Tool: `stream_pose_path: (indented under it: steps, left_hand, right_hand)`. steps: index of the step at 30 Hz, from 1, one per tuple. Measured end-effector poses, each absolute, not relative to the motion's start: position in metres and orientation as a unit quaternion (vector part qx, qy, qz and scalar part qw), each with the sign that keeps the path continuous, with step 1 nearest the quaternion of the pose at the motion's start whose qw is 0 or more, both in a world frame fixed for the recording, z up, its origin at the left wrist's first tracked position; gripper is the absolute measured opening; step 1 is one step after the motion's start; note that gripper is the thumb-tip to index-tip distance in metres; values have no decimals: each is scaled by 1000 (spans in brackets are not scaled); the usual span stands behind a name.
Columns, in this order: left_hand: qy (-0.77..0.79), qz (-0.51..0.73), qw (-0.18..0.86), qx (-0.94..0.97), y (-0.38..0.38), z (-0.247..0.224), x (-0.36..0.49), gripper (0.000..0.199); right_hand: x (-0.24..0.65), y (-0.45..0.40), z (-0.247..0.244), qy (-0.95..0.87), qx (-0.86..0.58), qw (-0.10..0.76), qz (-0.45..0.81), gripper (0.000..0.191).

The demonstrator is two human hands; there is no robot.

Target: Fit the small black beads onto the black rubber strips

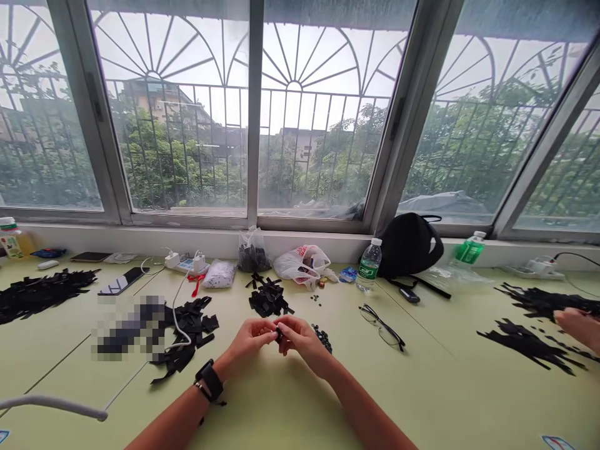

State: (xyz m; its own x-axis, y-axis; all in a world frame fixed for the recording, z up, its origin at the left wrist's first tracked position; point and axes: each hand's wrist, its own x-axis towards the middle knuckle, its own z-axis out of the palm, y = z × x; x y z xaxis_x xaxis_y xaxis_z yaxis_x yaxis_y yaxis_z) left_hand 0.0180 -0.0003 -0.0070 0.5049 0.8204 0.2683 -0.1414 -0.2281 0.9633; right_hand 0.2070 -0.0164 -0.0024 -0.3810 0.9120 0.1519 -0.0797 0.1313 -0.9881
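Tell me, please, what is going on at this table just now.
A person is pinching a small black piece between the fingertips of the left hand and right hand, above the table. A pile of black strips lies just beyond, and small dark round pieces lie beside the right hand. Over on the right, another person's hand is at more black strips.

Black strips heaped along the long table suggest a workshop.

Pale green table: black strips in piles, eyeglasses, water bottle, phone.
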Motion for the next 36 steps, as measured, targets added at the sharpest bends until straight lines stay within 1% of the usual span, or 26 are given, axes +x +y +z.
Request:
stream_pose_path:
  steps: [3,5,14,18,23,31,36]
  left_hand:
    - [299,439,527,663,3,-11,17,27]
    - [310,436,522,664,5,-12,17,28]
    - [276,409,560,666,-6,1,16,30]
    - [248,410,577,661,-8,2,19,31]
    - [234,411,596,649,-3,-5,19,35]
    - [314,434,556,635,6,-13,17,37]
    - [322,427,535,654,6,-14,16,38]
  right_hand:
    - [211,-13,-3,-602,-343,475,543,40]
    - [213,-12,-3,-603,-346,479,536,38]
    - [209,-19,-3,-645,-361,419,527,41]
    - [208,-18,-5,-658,-348,423,516,43]
    - [209,-14,-7,-666,-371,437,477,45]
    - [211,-9,-9,-638,-382,472,474,44]
    - [210,-11,-9,-656,-381,455,466,39]
